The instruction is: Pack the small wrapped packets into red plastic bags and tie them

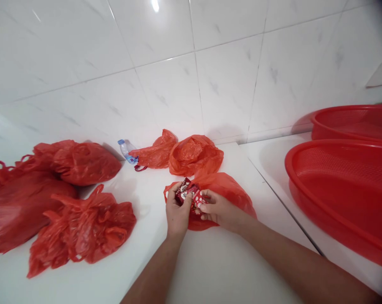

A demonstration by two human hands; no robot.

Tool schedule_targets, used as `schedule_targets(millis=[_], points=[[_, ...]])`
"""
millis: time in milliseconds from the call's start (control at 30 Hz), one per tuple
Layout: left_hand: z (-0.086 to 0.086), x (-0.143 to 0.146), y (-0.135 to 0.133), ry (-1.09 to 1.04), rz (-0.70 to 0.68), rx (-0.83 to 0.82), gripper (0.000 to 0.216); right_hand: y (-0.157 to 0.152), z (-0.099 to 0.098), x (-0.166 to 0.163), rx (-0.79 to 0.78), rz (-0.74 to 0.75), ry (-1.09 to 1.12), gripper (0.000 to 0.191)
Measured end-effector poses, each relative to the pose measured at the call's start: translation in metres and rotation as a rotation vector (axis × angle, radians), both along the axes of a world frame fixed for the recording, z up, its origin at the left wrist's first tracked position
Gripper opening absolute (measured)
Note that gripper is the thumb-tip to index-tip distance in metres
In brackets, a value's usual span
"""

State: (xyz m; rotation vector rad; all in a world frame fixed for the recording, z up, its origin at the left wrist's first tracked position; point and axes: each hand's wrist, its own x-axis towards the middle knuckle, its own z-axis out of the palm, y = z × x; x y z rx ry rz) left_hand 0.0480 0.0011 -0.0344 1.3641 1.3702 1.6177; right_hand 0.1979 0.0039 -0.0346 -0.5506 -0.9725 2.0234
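While 2 hands [177, 214] hold sev. pkts [185, 194] — 1 btl [124, 148] L, 2 baskets [345, 185] R.

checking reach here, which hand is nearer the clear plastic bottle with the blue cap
Left. The left hand is in front of the bottle and to its right; the right hand is farther right, also in front of it.

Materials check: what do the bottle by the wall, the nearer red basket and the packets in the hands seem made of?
Bottle: likely clear plastic, from its see-through body.
Nearer red basket: probably moulded plastic, slight sheen; smooth rim, perforated wall.
Packets: likely film or foil; printed, shiny surface.
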Motion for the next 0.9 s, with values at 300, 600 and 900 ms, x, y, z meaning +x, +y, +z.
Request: schedule_targets(millis=[300,600,900], points=[[0.001,-0.001,0.001,-0.037,-0.002,0.03,0.038,0.008,-0.008,0.005,0.045,-0.088,-0.131,0.033],[0.002,0.002,0.001,-0.099,-0.039,0.04,0.039,0.008,-0.002,0.008,0.128,-0.184,-0.214,0.03],[0.001,0.0,0.0,-0.138,-0.089,0.026,0.041,0.006,0.005,0.009,0.289,-0.292,-0.353,0.025]])
